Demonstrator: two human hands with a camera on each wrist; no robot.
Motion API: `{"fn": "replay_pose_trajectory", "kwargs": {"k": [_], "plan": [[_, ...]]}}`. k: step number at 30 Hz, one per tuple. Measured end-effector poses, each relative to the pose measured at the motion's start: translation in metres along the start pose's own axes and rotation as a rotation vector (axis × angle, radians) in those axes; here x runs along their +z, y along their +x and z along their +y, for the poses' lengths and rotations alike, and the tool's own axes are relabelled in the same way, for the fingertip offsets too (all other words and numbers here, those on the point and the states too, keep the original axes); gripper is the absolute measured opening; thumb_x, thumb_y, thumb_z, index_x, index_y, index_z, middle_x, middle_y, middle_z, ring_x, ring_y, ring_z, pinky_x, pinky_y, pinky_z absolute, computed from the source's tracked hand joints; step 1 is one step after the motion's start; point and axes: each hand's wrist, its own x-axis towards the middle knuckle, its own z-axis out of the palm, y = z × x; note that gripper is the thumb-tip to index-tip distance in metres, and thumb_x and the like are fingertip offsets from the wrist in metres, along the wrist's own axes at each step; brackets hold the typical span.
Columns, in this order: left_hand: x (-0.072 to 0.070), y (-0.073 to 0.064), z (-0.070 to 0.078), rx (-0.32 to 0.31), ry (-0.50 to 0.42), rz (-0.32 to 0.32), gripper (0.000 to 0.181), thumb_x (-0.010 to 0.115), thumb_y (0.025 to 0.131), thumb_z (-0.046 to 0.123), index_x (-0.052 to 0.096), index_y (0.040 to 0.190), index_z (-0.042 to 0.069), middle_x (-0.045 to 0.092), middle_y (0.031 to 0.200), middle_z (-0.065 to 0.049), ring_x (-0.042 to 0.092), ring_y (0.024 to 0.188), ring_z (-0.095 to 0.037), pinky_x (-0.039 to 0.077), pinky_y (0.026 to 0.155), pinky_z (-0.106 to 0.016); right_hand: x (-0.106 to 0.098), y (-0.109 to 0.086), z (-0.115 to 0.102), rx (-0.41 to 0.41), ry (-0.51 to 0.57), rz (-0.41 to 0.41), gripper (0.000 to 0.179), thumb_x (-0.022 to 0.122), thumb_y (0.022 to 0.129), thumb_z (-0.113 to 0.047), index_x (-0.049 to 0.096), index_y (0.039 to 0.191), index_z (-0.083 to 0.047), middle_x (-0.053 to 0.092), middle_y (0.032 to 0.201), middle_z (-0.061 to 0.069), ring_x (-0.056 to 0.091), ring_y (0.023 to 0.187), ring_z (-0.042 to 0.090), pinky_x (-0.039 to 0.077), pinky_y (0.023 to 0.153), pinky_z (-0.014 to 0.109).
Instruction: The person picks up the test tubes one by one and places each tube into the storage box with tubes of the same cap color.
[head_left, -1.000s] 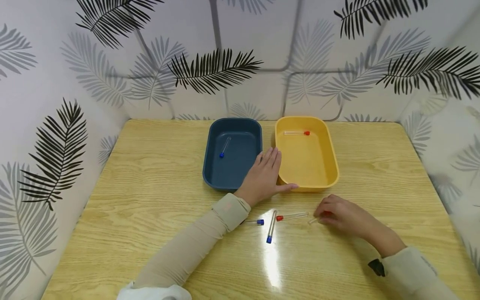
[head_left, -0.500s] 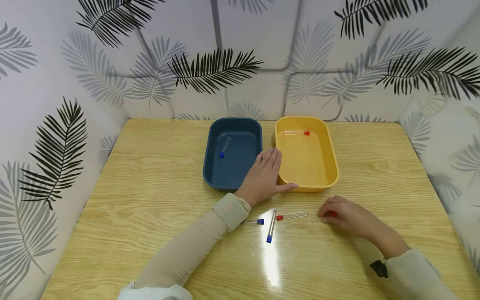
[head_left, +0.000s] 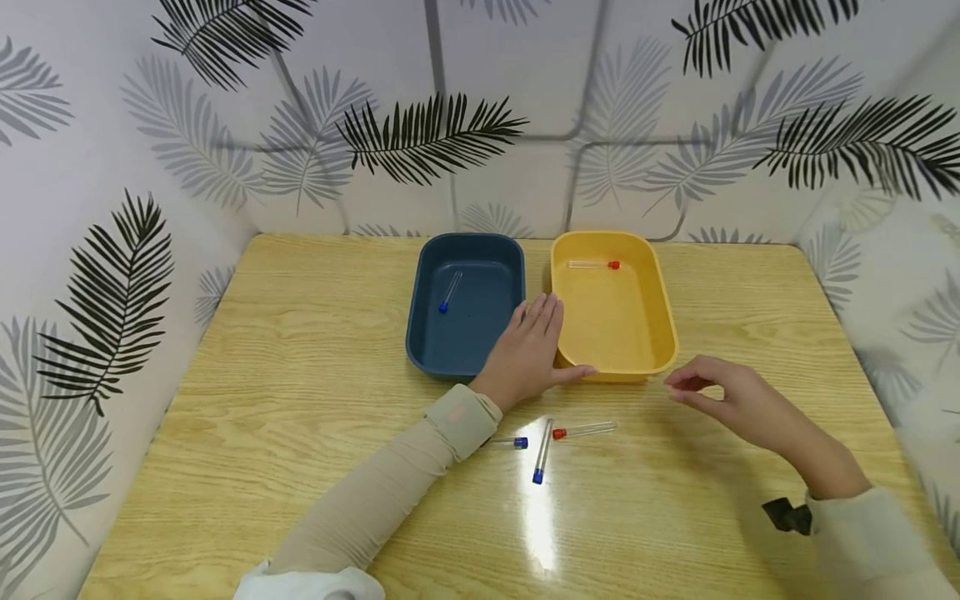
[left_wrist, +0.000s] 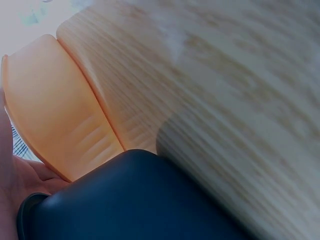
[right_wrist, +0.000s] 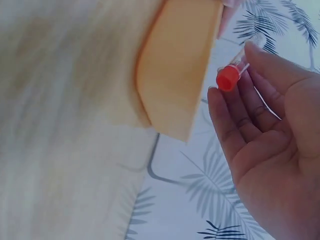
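My right hand (head_left: 737,402) pinches a test tube with a red cap (right_wrist: 229,77) between thumb and fingertips, just off the front right corner of the yellow bin (head_left: 611,325). In the head view that tube hardly shows. My left hand (head_left: 521,354) lies with fingers extended across the neighbouring rims of the yellow bin and the dark blue bin (head_left: 465,342), thumb along the yellow bin's front edge. One red-capped tube (head_left: 595,265) lies in the yellow bin, and a blue-capped tube (head_left: 450,292) in the blue one.
On the wooden table (head_left: 300,350), in front of the bins, lie another red-capped tube (head_left: 588,430) and a blue-capped tube (head_left: 542,454). A second blue-capped tube (head_left: 517,442) is partly hidden by the left sleeve (head_left: 390,492). Leaf-patterned sheeting (head_left: 480,183) stands behind the table.
My right hand has lifted the red-capped test tube off the table and carried it away from me and to the right, near the yellow bin's corner. My left hand has stayed in place.
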Motion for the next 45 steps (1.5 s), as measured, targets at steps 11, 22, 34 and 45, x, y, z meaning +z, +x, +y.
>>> {"fn": "replay_pose_trajectory", "kwargs": {"k": [11,22,34,45], "plan": [[-0.002,-0.001,-0.001,-0.005,0.009,-0.015,0.108,0.010,0.077,0.082,0.009,0.148,0.002,0.009,0.154,-0.012,0.004,0.141,-0.022,0.004,0.113,-0.039,-0.029,0.027,-0.008,0.149,0.096,0.110,0.017,0.066,0.087,-0.012,0.066,0.104,-0.007,0.067,0.087,0.001,0.062,0.076,0.006,0.049,0.066,0.013],[0.001,0.001,-0.001,-0.010,0.002,-0.025,0.109,0.008,0.076,0.083,0.007,0.149,0.002,0.007,0.154,-0.011,-0.001,0.141,-0.021,0.000,0.112,-0.039,-0.028,0.059,-0.006,0.256,0.154,0.114,0.028,0.064,0.089,-0.022,0.065,0.110,-0.003,0.069,0.095,0.009,0.065,0.081,0.004,0.048,0.069,0.011],[0.001,0.001,0.000,-0.026,0.003,-0.032,0.110,0.006,0.074,0.084,0.008,0.149,0.004,0.010,0.155,-0.010,-0.003,0.141,-0.020,0.000,0.112,-0.039,-0.008,0.085,0.002,0.331,0.483,-0.010,0.042,0.060,0.092,-0.024,0.056,0.122,0.004,0.064,0.109,0.021,0.065,0.094,0.020,0.051,0.079,0.026],[0.000,0.001,0.000,-0.020,0.004,-0.037,0.109,0.006,0.075,0.084,0.007,0.149,0.003,0.007,0.155,-0.010,-0.001,0.141,-0.020,0.001,0.112,-0.039,0.013,0.101,0.011,0.412,0.504,-0.072,0.044,0.059,0.092,-0.025,0.054,0.124,0.004,0.061,0.114,0.021,0.064,0.097,0.023,0.048,0.085,0.042]]}}
